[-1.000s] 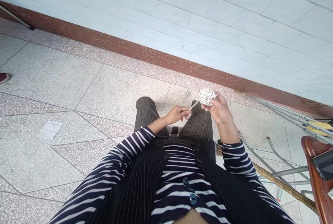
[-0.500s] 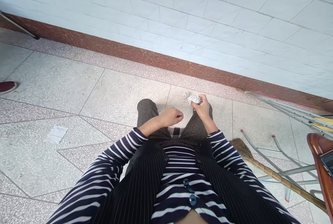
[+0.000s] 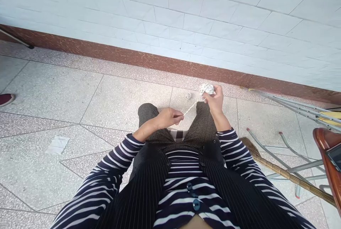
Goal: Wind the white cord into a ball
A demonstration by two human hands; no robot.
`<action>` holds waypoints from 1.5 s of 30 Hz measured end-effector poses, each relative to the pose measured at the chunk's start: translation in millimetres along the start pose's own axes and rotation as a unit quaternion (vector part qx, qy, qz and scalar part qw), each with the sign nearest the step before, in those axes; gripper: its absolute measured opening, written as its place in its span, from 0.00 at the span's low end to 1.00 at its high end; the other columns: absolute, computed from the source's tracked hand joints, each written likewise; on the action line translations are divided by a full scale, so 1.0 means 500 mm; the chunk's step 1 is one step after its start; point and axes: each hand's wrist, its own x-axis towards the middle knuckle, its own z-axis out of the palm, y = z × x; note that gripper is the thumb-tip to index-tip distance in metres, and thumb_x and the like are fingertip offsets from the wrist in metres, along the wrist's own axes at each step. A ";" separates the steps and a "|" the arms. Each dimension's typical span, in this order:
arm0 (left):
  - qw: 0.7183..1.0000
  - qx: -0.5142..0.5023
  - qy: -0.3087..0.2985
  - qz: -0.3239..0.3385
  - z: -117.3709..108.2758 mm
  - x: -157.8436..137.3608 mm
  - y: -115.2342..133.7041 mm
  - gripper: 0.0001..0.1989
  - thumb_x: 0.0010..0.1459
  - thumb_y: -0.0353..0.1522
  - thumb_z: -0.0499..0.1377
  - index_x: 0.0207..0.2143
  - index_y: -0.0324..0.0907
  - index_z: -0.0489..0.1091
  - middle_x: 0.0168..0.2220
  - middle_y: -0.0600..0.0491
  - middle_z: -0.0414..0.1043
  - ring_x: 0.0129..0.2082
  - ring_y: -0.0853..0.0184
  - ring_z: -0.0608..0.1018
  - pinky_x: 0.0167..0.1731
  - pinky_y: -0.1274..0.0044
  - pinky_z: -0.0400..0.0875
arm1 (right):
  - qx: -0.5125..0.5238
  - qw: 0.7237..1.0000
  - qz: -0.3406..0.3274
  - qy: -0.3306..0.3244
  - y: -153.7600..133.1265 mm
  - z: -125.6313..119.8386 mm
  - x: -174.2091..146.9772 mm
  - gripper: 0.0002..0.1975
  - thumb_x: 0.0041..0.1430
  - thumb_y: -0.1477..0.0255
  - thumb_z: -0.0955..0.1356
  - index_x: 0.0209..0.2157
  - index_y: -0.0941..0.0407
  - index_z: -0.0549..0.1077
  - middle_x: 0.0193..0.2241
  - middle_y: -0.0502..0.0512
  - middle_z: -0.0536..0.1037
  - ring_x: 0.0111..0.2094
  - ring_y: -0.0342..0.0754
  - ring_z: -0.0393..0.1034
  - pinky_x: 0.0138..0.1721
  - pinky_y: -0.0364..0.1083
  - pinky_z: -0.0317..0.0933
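Note:
My right hand (image 3: 215,99) is closed around a bundle of white cord (image 3: 206,89) with dark flecks, held beyond my right knee. A length of the cord (image 3: 190,108) runs taut from the bundle down to my left hand (image 3: 170,117), whose fingertips pinch it between my knees. On the floor past my knees lies a small round ball (image 3: 188,96), whitish and dark; it is too small to tell what it is made of. Neither hand touches that ball.
A straw broom (image 3: 282,173) lies at the right beside metal chair legs (image 3: 269,152), silver crutches (image 3: 290,105) and a brown wooden edge (image 3: 323,151). White paper (image 3: 58,145) lies on the floor at left. A person's shoe (image 3: 6,99) shows at the far left. A tiled wall (image 3: 170,19) stands ahead.
My right hand has moved right and forward with the cord bundle. My left hand has shifted slightly left, and a taut stretch of cord now shows between the hands.

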 end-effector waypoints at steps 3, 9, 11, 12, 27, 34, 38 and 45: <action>0.995 0.080 0.049 0.042 -0.018 0.006 0.030 0.18 0.63 0.35 0.53 0.20 0.39 0.64 0.19 0.58 0.59 0.21 0.74 0.60 0.26 0.79 0.53 | -0.172 0.981 -0.029 -0.090 0.028 0.012 -0.030 0.21 0.45 0.71 0.74 0.42 0.53 0.68 0.42 0.53 0.75 0.34 0.47 0.71 0.32 0.46 0.65; 0.978 0.146 0.136 0.063 -0.058 0.044 -0.011 0.14 0.63 0.34 0.55 0.26 0.39 0.72 0.22 0.56 0.69 0.24 0.72 0.67 0.29 0.79 0.58 | -0.029 0.933 0.083 -0.350 0.043 0.026 -0.128 0.21 0.44 0.74 0.74 0.43 0.53 0.71 0.40 0.49 0.74 0.33 0.45 0.69 0.32 0.43 0.63; 0.984 0.112 0.125 0.060 -0.051 0.051 -0.036 0.15 0.64 0.36 0.54 0.27 0.39 0.73 0.23 0.55 0.71 0.25 0.72 0.70 0.31 0.80 0.60 | 0.062 0.918 0.123 -0.372 0.024 0.018 -0.144 0.21 0.47 0.73 0.74 0.45 0.52 0.71 0.38 0.49 0.73 0.32 0.44 0.68 0.27 0.41 0.63; 0.987 0.089 0.117 0.061 -0.043 0.052 -0.046 0.16 0.65 0.37 0.54 0.28 0.38 0.74 0.24 0.55 0.73 0.25 0.71 0.71 0.31 0.80 0.62 | 0.095 0.915 0.136 -0.368 0.012 0.014 -0.149 0.21 0.48 0.72 0.75 0.45 0.51 0.71 0.37 0.48 0.73 0.32 0.43 0.67 0.25 0.40 0.63; 0.994 0.021 0.108 0.023 0.031 0.043 -0.082 0.16 0.66 0.35 0.52 0.30 0.37 0.73 0.26 0.55 0.72 0.25 0.72 0.70 0.30 0.80 0.61 | 0.185 0.904 0.200 -0.330 -0.094 -0.016 -0.140 0.25 0.46 0.75 0.77 0.48 0.48 0.75 0.47 0.51 0.76 0.45 0.50 0.75 0.39 0.51 0.79; 0.993 0.062 0.103 -0.013 0.032 0.042 -0.100 0.17 0.65 0.35 0.53 0.24 0.38 0.69 0.22 0.56 0.69 0.22 0.73 0.67 0.28 0.80 0.59 | 0.164 0.970 0.068 -0.169 -0.131 -0.065 -0.077 0.27 0.41 0.75 0.78 0.46 0.48 0.73 0.46 0.50 0.75 0.42 0.49 0.74 0.34 0.48 0.78; 0.988 0.109 0.106 0.014 0.023 0.020 -0.070 0.16 0.66 0.37 0.52 0.28 0.39 0.71 0.23 0.56 0.70 0.23 0.72 0.67 0.28 0.79 0.57 | 0.070 0.996 -0.007 -0.063 -0.086 -0.058 -0.029 0.28 0.40 0.72 0.77 0.46 0.49 0.72 0.42 0.51 0.76 0.39 0.49 0.73 0.32 0.47 0.76; 0.966 0.224 0.098 0.085 0.003 0.015 0.002 0.15 0.68 0.36 0.53 0.31 0.41 0.74 0.27 0.51 0.74 0.26 0.68 0.72 0.29 0.77 0.56 | -0.228 0.963 -0.007 -0.145 0.031 0.021 -0.087 0.21 0.42 0.74 0.75 0.42 0.52 0.77 0.37 0.53 0.74 0.38 0.52 0.71 0.41 0.56 0.72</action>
